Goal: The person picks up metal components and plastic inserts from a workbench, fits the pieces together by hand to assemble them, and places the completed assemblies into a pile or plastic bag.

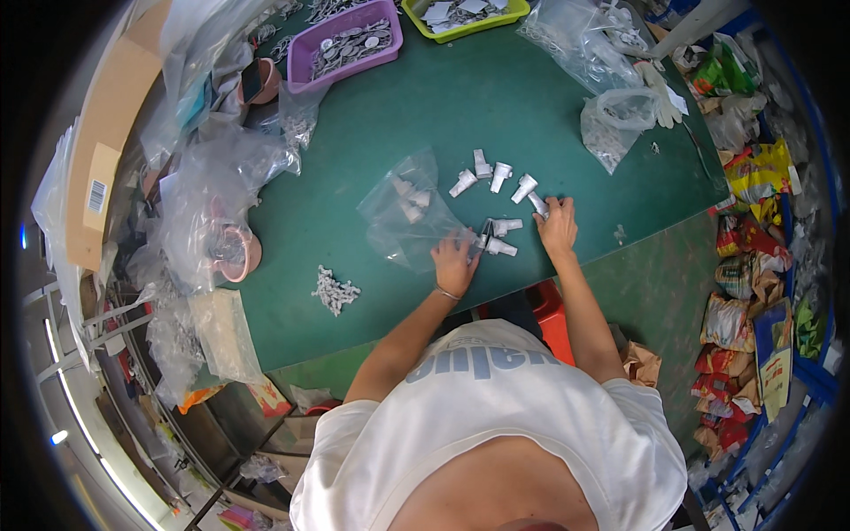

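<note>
A clear plastic bag [390,223] lies on the green table with a few stepped white plastic pieces [411,211] inside. My left hand [455,265] is closed on the bag's near right edge. Beside its fingertips is a small cluster of the same white pieces [503,248], one of them partly hidden. Farther right, my right hand [558,228] has its fingers around a white plastic piece [538,204]. Several more loose pieces [501,177] lie in a rough arc beyond the hands.
A pile of small grey parts [335,290] lies left of my left hand. Purple [390,55] and yellow-green [460,34] trays stand at the back. Bags of parts [611,128] lie far right; plastic bags and a pink cup [241,257] crowd the left edge.
</note>
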Demonstrator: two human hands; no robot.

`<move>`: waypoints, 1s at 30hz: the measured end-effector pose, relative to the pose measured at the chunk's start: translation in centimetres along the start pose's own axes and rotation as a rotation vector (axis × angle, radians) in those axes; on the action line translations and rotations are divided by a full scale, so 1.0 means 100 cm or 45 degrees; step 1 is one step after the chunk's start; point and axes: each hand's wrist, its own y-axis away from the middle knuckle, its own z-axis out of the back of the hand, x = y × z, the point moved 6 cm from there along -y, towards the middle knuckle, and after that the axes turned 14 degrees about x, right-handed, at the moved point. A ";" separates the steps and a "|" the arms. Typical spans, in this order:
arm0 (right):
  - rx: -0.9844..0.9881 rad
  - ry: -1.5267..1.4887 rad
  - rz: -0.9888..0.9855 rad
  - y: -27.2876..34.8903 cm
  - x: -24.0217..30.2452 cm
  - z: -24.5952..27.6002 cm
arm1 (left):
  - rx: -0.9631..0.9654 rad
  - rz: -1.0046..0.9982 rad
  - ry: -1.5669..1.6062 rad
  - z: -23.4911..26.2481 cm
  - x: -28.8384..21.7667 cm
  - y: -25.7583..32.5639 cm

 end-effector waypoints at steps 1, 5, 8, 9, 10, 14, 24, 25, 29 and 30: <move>-0.036 0.045 0.069 0.000 0.002 0.000 | 0.001 0.050 0.004 0.000 0.000 0.000; -0.007 -0.348 0.167 -0.005 -0.019 -0.003 | -0.011 0.081 0.052 0.001 0.004 -0.003; 0.319 -1.383 -0.022 -0.006 -0.034 -0.020 | -0.077 0.056 -0.017 -0.006 0.015 -0.003; 0.443 -1.717 -0.116 -0.001 -0.033 -0.027 | -0.102 0.059 0.004 -0.009 0.020 -0.001; 0.564 -2.049 -0.217 0.008 -0.024 -0.029 | -0.125 0.057 0.027 -0.007 0.020 -0.002; 0.795 -2.528 -0.030 0.030 0.015 -0.024 | -0.170 0.122 0.230 0.003 0.023 0.001; 0.959 -2.227 0.437 0.088 0.096 0.055 | 0.823 0.349 2.973 0.080 -0.073 0.033; 0.956 -2.201 0.495 0.093 0.101 0.061 | 0.760 0.300 2.944 0.098 -0.080 0.030; 0.936 -2.051 0.762 0.107 0.117 0.087 | 0.505 0.136 2.649 0.146 -0.091 0.023; 0.916 -2.010 0.844 0.111 0.121 0.093 | 0.428 0.133 2.603 0.156 -0.094 0.022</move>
